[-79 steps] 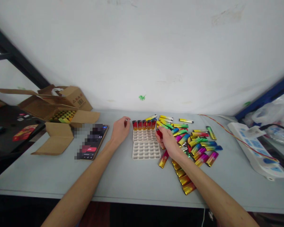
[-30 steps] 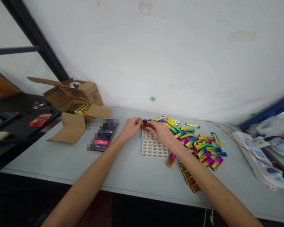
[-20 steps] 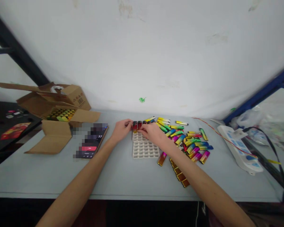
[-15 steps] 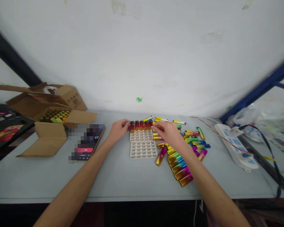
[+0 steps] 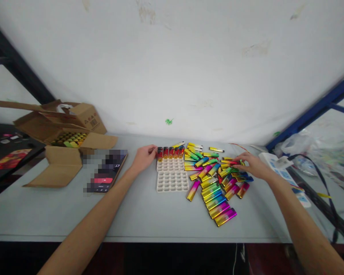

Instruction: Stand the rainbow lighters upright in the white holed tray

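A pale moulded tray with rows of small pockets lies mid-table. Along its far edge stands a row of red-and-gold lighters with black tops. My left hand is closed at the row's left end, fingertips against the outermost lighter; whether they grip lighter or tray edge is hidden. To the right of the tray spreads a pile of shiny lighters in gold, green, blue and magenta. My right hand is over the pile's right side, thumb and fingers apart around the end of a red-and-yellow lighter.
A phone, partly pixelated, lies left of my left forearm. Behind it an open cardboard box holds more lighters. A white power strip with cables lies at right, near plastic bags. The wall rises behind the table.
My right hand has moved from the right end of the standing row to the right side of the pile, uncovering lighters there. My left hand stays at the row's left end.
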The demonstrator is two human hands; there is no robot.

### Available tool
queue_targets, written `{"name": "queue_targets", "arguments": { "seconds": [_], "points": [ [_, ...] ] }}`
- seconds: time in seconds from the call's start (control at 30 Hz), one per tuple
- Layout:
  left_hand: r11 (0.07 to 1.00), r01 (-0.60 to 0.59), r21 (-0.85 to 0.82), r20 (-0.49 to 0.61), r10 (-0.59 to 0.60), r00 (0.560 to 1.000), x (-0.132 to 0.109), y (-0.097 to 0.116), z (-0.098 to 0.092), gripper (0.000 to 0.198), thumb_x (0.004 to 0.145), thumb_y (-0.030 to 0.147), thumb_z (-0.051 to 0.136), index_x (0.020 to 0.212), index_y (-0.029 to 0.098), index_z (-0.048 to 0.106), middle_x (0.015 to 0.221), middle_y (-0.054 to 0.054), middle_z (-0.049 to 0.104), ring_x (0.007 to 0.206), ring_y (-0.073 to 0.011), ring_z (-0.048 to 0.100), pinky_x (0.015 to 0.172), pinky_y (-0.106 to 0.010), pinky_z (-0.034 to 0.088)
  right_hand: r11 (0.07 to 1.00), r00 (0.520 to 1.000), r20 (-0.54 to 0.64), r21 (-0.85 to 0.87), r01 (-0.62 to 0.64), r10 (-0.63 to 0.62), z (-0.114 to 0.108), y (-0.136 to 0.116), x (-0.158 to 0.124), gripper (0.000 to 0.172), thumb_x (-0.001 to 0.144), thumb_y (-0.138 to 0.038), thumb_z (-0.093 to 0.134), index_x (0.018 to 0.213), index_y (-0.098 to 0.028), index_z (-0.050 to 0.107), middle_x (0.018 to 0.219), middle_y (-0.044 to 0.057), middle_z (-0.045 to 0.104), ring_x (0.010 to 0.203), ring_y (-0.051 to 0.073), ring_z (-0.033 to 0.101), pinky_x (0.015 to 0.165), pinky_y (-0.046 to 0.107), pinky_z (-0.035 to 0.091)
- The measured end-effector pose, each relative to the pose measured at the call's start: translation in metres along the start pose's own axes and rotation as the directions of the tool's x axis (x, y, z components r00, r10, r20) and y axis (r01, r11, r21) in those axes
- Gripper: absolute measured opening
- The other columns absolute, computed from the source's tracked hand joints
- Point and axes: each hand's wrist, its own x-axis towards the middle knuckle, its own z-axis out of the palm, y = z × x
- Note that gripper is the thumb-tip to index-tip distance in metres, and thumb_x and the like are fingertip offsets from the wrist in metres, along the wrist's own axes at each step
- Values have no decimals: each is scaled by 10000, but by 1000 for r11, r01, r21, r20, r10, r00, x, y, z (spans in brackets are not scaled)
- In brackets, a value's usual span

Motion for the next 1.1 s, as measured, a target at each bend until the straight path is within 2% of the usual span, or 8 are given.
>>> {"name": "queue_targets", "arguments": {
  "seconds": [0.1, 0.27, 0.43, 0.53, 0.63, 0.77, 0.93, 1.1],
  "points": [
    [1000, -6, 9, -38, 6, 999, -2, 5, -2, 315, 888, 429, 512, 841, 200, 723, 736, -39, 770, 684, -215, 714, 676, -296, 536, 999, 1000, -2, 21, 27, -27, -7, -3, 6, 453, 906, -630, 638, 900, -216, 822, 980, 157, 781, 935, 299, 721, 862, 427, 566],
    [1000, -4, 29, -263, 11, 965, -5, 17, -11, 408, 1005, 438, 412, 1064, 173, 717, 887, -57, 769, 772, -195, 696, 768, -306, 526, 984, 991, -118, 174, -46, 67, -22, -35, 8, 546, 949, -663, 569, 1140, -204, 794, 891, 101, 805, 712, 248, 715, 673, 364, 547],
    [959, -238, 156, -517, 285, 807, -19, 44, -24, 342, 1058, 346, 423, 963, 167, 699, 887, -61, 734, 815, -179, 668, 756, -296, 496, 841, 983, -181, 536, 72, 31, -18, -117, 24, 473, 923, -618, 669, 1113, -193, 755, 776, 50, 737, 680, 198, 668, 638, 317, 534],
    [839, -472, 271, -454, 544, 705, -33, 66, -26, 245, 1043, 267, 511, 894, 179, 685, 820, -44, 715, 770, -167, 643, 752, -298, 497, 673, 992, -105, 729, 123, -67, -4, -167, 39, 372, 936, -551, 695, 1098, -217, 680, 738, 5, 699, 703, 175, 669, 670, 300, 544],
    [722, -651, 234, -238, 692, 682, -44, 82, -21, 103, 1000, 229, 610, 1025, 181, 697, 922, -68, 740, 850, -185, 663, 815, -318, 530, 568, 986, -84, 809, 151, -142, 11, -203, 52, 310, 930, -499, 732, 1018, -233, 598, 732, -20, 691, 685, 147, 645, 625, 261, 506],
    [737, -671, 85, -36, 675, 737, -48, 86, -14, 212, 994, 271, 656, 1176, 175, 705, 1023, -90, 773, 868, -187, 690, 821, -317, 549, 506, 979, -57, 849, 151, -196, 23, -228, 63, 285, 946, -472, 719, 995, -221, 593, 792, -4, 702, 679, 130, 619, 615, 255, 493],
    [913, -343, -221, 124, 375, 919, -42, 83, -10, 233, 1017, 358, 615, 1052, 173, 751, 828, -35, 753, 677, -141, 659, 661, -262, 525, 502, 972, -73, 846, 178, -223, 30, -226, 71, 331, 963, -502, 683, 1119, -213, 644, 812, 5, 703, 634, 123, 577, 587, 258, 485],
    [783, -9, -621, 326, 269, 906, -39, 83, -6, 302, 1008, 460, 617, 1081, 166, 616, 902, -58, 722, 654, -137, 658, 587, -265, 530, 546, 981, -178, 815, 194, -82, 45, -209, 68, 402, 1025, -562, 555, 1212, -218, 642, 744, -8, 667, 601, 132, 545, 559, 264, 446]
  ]
}}
